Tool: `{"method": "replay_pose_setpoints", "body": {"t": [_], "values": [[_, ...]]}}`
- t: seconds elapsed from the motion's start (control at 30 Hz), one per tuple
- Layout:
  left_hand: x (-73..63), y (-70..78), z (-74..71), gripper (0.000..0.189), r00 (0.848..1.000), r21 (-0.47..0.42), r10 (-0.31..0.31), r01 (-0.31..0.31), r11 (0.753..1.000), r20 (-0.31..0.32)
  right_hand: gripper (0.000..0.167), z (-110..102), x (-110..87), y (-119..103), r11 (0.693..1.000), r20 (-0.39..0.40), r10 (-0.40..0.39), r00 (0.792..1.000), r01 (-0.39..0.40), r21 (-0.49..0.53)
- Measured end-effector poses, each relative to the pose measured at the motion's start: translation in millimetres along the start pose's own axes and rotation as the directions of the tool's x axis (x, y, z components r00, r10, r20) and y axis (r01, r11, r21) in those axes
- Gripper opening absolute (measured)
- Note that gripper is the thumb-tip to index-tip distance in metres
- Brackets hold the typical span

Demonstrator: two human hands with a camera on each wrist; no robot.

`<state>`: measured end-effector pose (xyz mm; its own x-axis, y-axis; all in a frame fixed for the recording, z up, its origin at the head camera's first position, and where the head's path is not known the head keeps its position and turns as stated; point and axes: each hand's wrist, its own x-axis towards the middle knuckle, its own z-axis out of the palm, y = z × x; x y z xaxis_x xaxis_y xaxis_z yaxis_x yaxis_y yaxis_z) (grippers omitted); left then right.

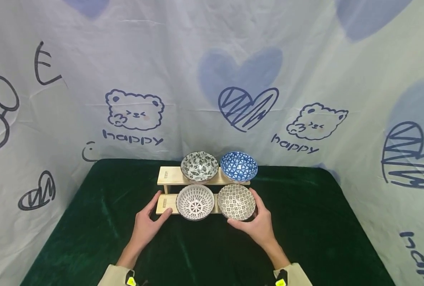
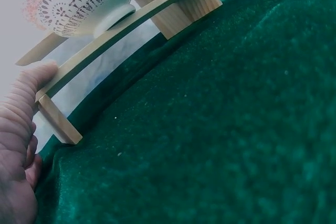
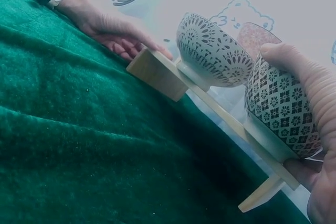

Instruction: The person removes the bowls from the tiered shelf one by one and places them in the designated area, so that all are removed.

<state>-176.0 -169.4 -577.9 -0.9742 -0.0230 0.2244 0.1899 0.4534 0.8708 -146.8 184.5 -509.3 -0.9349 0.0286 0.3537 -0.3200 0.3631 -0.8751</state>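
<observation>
A two-step wooden display stand carries patterned bowls. My left hand grips the left end of its lower step, thumb at the front edge. My right hand holds the front right bowl, which has a dark flower lattice; the thumb lies at the rim and other fingers reach round its side and low by the foot. This bowl sits at the right end of the lower step. Left of it stands a white bowl with a dark petal pattern.
On the upper step stand a leaf-patterned bowl and a blue triangle-patterned bowl. Dark green velvet cloth covers the table. A pale printed curtain hangs close behind the stand and along both sides.
</observation>
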Motion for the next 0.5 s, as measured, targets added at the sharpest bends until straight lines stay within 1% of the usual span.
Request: {"method": "replay_pose_setpoints", "body": {"t": [0.1,0.17,0.3,0.5], "values": [[0.1,-0.5,-0.2,0.079,1.0,0.002,0.0,0.0,1.0,0.0,0.107,0,0.4,17,1.0,-0.003,0.019,1.0,-0.019,0.003],[1.0,0.1,-0.2,0.079,1.0,-0.007,0.01,-0.01,1.0,0.0,0.106,-2,1.1,21,0.999,-0.011,0.03,0.999,-0.03,0.013],[1.3,0.6,-0.6,0.079,1.0,-0.013,0.02,-0.02,1.0,-0.003,0.105,-7,-0.4,25,0.999,-0.018,0.042,0.999,-0.042,0.023],[-0.8,-1.3,-1.4,0.079,1.0,-0.01,0.013,-0.013,1.0,-0.006,0.106,-17,-4.5,25,0.998,-0.044,0.067,0.997,-0.066,0.008]]}}
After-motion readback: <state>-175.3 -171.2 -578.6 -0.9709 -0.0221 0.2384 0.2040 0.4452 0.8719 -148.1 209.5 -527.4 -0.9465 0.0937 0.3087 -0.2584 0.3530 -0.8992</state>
